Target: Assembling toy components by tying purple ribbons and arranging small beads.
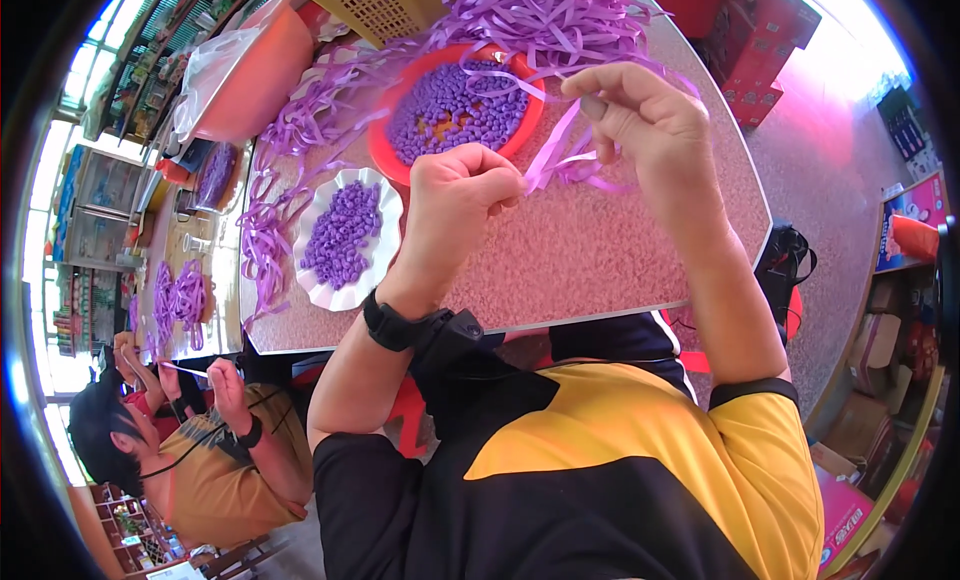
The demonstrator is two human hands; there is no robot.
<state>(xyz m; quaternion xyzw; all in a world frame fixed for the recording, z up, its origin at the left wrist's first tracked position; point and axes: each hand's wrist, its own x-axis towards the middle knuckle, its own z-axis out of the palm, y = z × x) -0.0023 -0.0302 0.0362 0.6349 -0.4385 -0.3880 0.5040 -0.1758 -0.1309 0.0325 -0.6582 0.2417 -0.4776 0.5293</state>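
Note:
My left hand (460, 200) is closed above the near side of the red bowl (378, 145), with a purple ribbon (545, 165) pinched at its fingertips. The ribbon slants up toward my right hand (655, 125), which is raised to the right of the bowl with fingers curled and thumb near the index finger. What lies between those fingertips is too small to make out. Small purple beads (460, 100) fill most of the bowl, and its orange-yellow bottom shows in places. Left of my left wrist stands a white fluted dish (388, 230) with more purple beads (343, 235).
Long purple ribbons (550, 20) are heaped behind the bowl and along the table's left edge. A yellow basket (365, 5) and a large pink tub (250, 75) stand at the back. To the left, another person (215, 450) works at a table with purple ribbons (180, 295).

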